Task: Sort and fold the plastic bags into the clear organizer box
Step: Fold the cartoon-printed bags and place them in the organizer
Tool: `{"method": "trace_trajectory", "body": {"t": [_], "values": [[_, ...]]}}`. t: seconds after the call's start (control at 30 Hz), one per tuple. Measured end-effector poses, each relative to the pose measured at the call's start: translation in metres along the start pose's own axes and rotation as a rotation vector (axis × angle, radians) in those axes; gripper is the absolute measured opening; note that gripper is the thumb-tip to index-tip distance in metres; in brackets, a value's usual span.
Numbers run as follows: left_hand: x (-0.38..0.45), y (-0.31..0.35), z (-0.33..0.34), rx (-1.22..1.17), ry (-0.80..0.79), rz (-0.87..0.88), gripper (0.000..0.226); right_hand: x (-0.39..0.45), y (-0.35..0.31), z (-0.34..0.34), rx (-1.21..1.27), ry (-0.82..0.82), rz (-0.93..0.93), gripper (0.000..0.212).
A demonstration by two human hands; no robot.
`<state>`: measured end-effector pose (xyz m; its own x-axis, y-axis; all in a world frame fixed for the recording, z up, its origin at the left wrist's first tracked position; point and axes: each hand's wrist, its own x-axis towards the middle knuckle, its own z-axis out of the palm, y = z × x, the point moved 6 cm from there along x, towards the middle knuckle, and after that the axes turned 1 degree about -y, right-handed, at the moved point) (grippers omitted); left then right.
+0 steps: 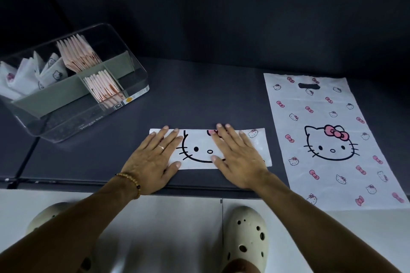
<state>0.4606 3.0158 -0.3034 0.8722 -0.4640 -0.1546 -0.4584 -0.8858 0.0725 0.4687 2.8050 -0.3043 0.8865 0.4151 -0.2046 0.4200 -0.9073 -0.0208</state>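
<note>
A white plastic bag with a cat-face print, folded into a long strip (200, 150), lies near the front edge of the dark table. My left hand (153, 157) presses flat on its left part and my right hand (238, 157) presses flat on its right part, fingers straight. To the right, a second cat-print bag (328, 139) lies unfolded, its lower end hanging over the table edge. The clear organizer box (73, 124) stands at the back left, with folded white bags (33, 75) and folded pink bags (77, 53) in its compartments.
The dark table (199, 95) meets a dark wall behind. Its front edge runs just below my wrists. White floor tiles and my cream clogs (246, 232) show below. Grey dividers (66, 91) split the box.
</note>
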Motion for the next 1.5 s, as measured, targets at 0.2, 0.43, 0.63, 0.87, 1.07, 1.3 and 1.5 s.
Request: {"method": "trace_trajectory", "body": {"t": [0.2, 0.43, 0.63, 0.87, 1.07, 1.3, 1.5], "values": [[-0.001, 0.001, 0.000, -0.014, -0.010, 0.003, 0.072, -0.021, 0.042, 0.000, -0.007, -0.013, 0.046, 0.068], [-0.002, 0.002, -0.002, 0.011, -0.009, -0.027, 0.072, -0.034, 0.062, -0.012, -0.010, 0.038, 0.255, 0.064], [-0.026, 0.013, -0.007, 0.022, 0.025, -0.202, 0.075, -0.036, -0.028, -0.022, -0.005, 0.223, -0.017, 0.038], [-0.063, 0.020, -0.003, 0.042, -0.007, 0.057, 0.066, -0.037, -0.024, -0.024, -0.012, 0.192, 0.006, 0.043], [-0.049, 0.024, -0.036, -0.221, 0.126, -0.098, 0.062, -0.039, -0.067, -0.027, 0.119, 0.260, -0.136, 0.032], [-0.031, 0.000, -0.045, -1.255, 0.055, -0.350, 0.009, -0.022, -0.029, -0.035, 0.695, 0.265, 0.201, 0.021], [-0.013, 0.010, -0.036, -1.172, 0.119, -0.376, 0.014, -0.014, -0.010, -0.025, 1.244, 0.168, 0.430, 0.030]]}}
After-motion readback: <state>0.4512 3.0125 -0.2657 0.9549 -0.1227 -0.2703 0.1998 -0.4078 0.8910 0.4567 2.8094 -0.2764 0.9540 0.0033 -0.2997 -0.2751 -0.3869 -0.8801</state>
